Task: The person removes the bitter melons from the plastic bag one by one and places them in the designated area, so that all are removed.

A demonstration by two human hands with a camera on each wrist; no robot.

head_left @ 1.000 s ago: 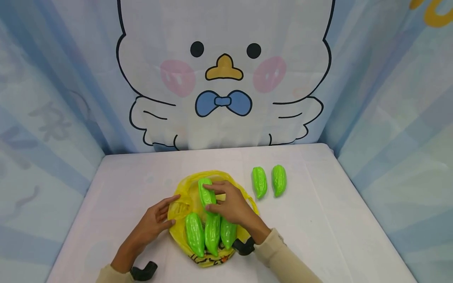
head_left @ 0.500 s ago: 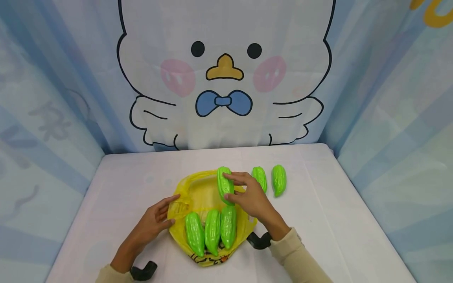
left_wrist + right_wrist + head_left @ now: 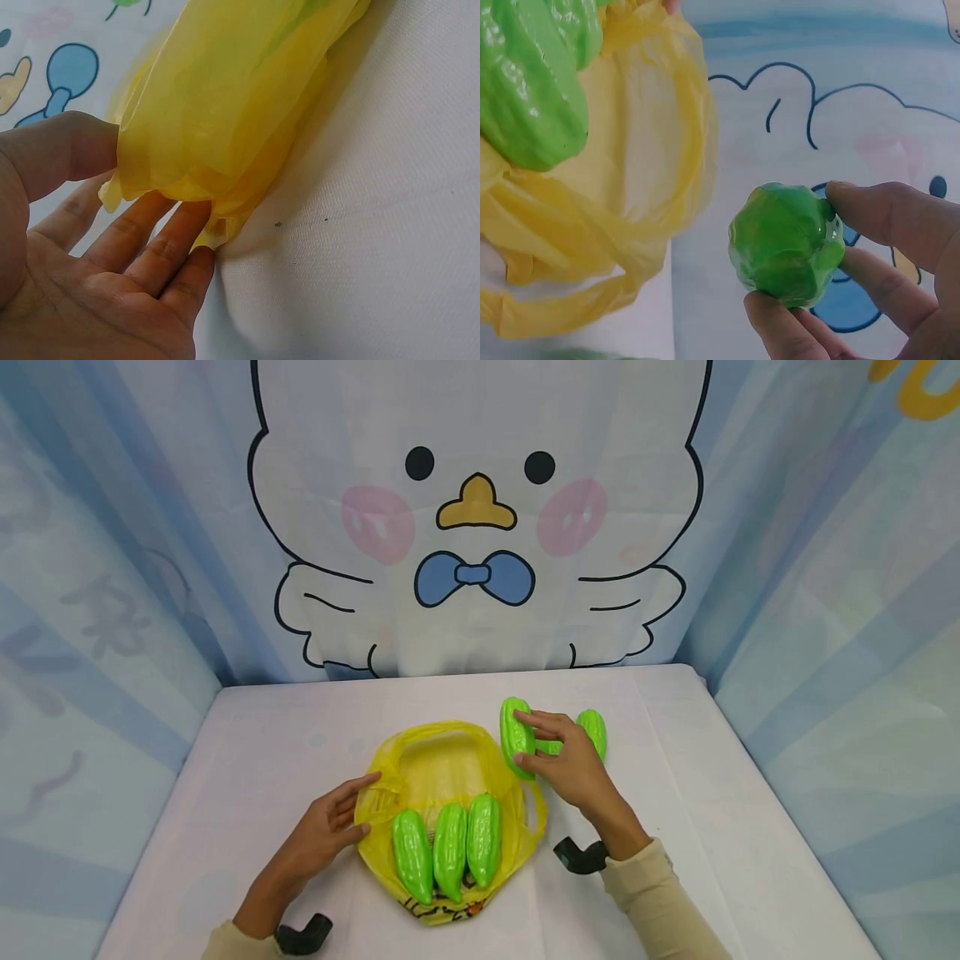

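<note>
A firm, even pinch would suit so glossy a skin; the right hand [image 3: 573, 762] grips a green gourd [image 3: 515, 731] between thumb and fingers, beside a yellow bag [image 3: 442, 760]; the left hand [image 3: 328, 827], fingers nearly straight, touches the bag's edge, where light pressure should steady thin plastic; three gourds [image 3: 450, 852] lie inside; two further gourds [image 3: 595, 729], partly hidden by the right hand, lie on the desk [image 3: 720, 793]; the bag's handle [image 3: 543, 814] loops outward and could snag.

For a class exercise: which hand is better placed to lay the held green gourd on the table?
Probably the right hand: it holds the gourd near two others on the table, while the left hand touches the yellow bag.
</note>
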